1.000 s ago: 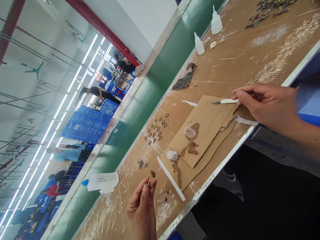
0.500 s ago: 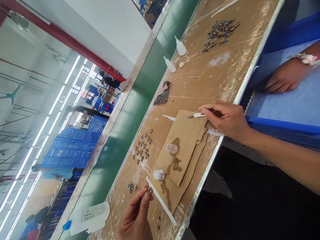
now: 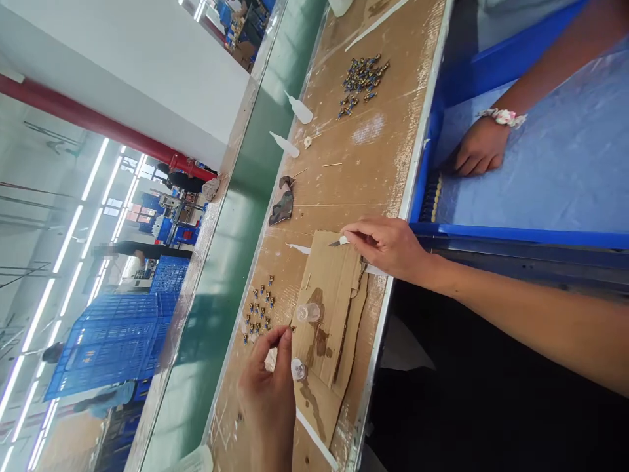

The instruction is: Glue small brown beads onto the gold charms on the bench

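My right hand (image 3: 390, 246) is closed round the short white handle of a craft knife (image 3: 339, 242). Its dark blade points left above the cardboard sheet (image 3: 327, 262). Lower in the view, my left hand (image 3: 270, 373) pinches a tiny figurine, mostly hidden by the fingertips. Close by on the cardboard are a clear plastic cup (image 3: 308, 313) and a second cup (image 3: 298, 369), partly behind my left hand, among dark wet stains. Several small blue and gold figurines (image 3: 258, 311) stand in loose rows left of the cardboard.
Farther up the bench lie a heap of figurines (image 3: 363, 78), two white squeeze bottles (image 3: 301, 110), a patterned cloth scrap (image 3: 282, 203) and a thin stick (image 3: 332, 164). Another person's hand (image 3: 479, 147) rests in a blue-rimmed tray (image 3: 540, 177) at right. A green strip (image 3: 236, 223) borders the bench.
My left hand has moved up beside the cups and the rows of figurines, still pinching its small piece. My view has shifted; the right hand keeps the knife over the cardboard.
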Demonstrator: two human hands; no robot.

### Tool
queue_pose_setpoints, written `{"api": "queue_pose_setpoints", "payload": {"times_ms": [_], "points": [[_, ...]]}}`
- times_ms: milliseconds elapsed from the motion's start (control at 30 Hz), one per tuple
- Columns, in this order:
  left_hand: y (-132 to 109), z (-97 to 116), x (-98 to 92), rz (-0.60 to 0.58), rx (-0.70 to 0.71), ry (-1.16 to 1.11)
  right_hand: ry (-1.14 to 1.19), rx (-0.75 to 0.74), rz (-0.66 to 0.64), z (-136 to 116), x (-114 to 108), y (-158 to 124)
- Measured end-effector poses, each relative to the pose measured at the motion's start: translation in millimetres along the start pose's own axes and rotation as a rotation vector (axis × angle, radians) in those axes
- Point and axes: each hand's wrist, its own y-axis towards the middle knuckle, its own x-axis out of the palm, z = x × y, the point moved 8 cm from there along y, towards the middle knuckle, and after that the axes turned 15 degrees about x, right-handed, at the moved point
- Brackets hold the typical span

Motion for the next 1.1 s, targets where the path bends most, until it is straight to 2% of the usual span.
{"api": "queue_pose_setpoints", "payload": {"times_ms": [133, 400, 867, 1100], "points": [[14, 4, 12.1, -0.073, 0.101, 0.077, 0.004, 0.004, -0.003, 2, 2, 0], [25, 7, 22.2, -0.149, 0.119, 0.149, 0.007, 0.009, 0.009, 4, 1, 1], [31, 22, 28.9, -0.133, 0.188, 0.155, 0.014, 0.033, 0.002, 4, 1, 2], [31, 18, 31.2, -0.169, 0.206, 0.198, 0.012, 0.032, 0.004, 4, 2, 2]]}}
